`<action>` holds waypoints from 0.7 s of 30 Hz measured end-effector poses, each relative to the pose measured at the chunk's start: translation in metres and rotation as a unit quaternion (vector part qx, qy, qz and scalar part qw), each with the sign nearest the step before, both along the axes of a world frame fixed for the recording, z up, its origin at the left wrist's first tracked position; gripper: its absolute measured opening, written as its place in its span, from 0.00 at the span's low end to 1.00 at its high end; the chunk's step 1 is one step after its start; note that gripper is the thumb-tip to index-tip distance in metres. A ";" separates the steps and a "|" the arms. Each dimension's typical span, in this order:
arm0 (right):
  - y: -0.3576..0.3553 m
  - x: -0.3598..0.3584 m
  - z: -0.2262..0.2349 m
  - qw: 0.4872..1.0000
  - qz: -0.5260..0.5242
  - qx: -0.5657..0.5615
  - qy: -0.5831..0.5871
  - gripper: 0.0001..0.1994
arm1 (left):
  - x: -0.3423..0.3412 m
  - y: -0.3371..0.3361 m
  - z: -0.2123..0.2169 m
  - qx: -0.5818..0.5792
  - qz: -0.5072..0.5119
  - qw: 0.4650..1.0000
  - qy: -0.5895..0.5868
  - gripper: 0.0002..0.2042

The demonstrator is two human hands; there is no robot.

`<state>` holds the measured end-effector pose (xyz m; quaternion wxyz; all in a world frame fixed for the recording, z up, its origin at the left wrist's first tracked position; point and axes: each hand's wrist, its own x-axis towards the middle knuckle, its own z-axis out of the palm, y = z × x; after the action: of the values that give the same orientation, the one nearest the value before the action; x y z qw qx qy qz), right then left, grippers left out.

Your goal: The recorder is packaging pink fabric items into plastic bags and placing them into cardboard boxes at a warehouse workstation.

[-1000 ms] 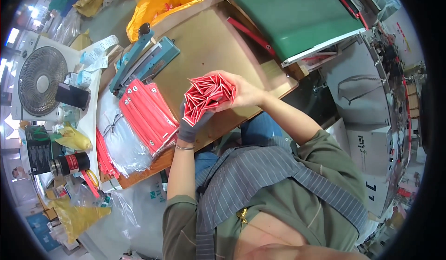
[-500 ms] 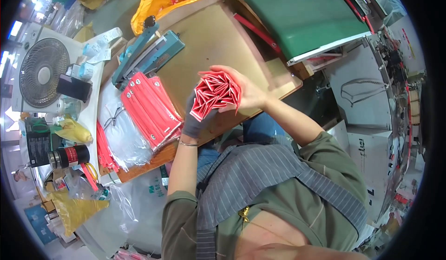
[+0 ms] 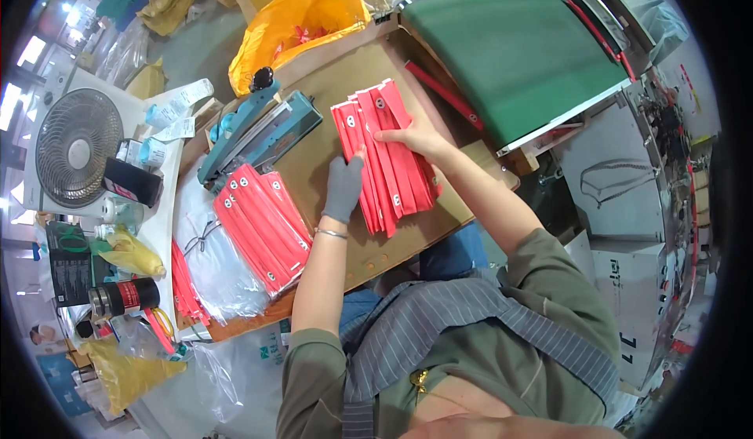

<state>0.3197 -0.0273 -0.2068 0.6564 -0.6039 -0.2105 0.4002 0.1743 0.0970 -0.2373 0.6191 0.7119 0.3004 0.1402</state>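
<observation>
A fanned bundle of long, flat red strips [image 3: 386,160] with round white marks lies low over the brown board, spread lengthwise away from me. My left hand [image 3: 343,188], in a grey glove with bare fingertips, grips its left edge. From the right, my bare right hand [image 3: 416,138] holds the bundle with the thumb across the top; its other fingers are hidden beneath. Left of my hands, a neat stack of similar red strips [image 3: 263,227] rests on the table.
A teal long-arm stapler [image 3: 263,129] stands beyond the stack. Clear plastic bags [image 3: 223,278] lie to its left. An orange bag [image 3: 302,23] with red scraps sits at the far side, next to a green-topped surface [image 3: 510,54]. A fan [image 3: 78,149] and a black flask [image 3: 125,296] are at left.
The red bundle was held end-on, folds facing up, between both hands. Now it is laid down lengthwise and fanned out, with my hands apart at its two sides.
</observation>
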 end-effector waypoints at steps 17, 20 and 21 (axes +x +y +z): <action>0.036 -0.026 0.007 0.970 -0.016 -0.035 -0.241 0.17 | -0.011 0.002 0.019 -0.160 0.066 0.978 -0.119 0.14; 0.023 -0.044 0.018 0.981 0.015 0.041 -0.188 0.12 | -0.031 -0.008 0.035 -0.112 0.069 0.979 -0.157 0.14; 0.014 -0.053 0.031 0.985 0.046 0.057 -0.159 0.11 | -0.040 -0.011 0.038 -0.089 0.075 0.975 -0.189 0.14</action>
<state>0.2664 -0.0132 -0.1755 0.6286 -0.6110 -0.3621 0.3168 0.1343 0.0861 -0.1995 0.7129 0.5905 0.2419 0.2909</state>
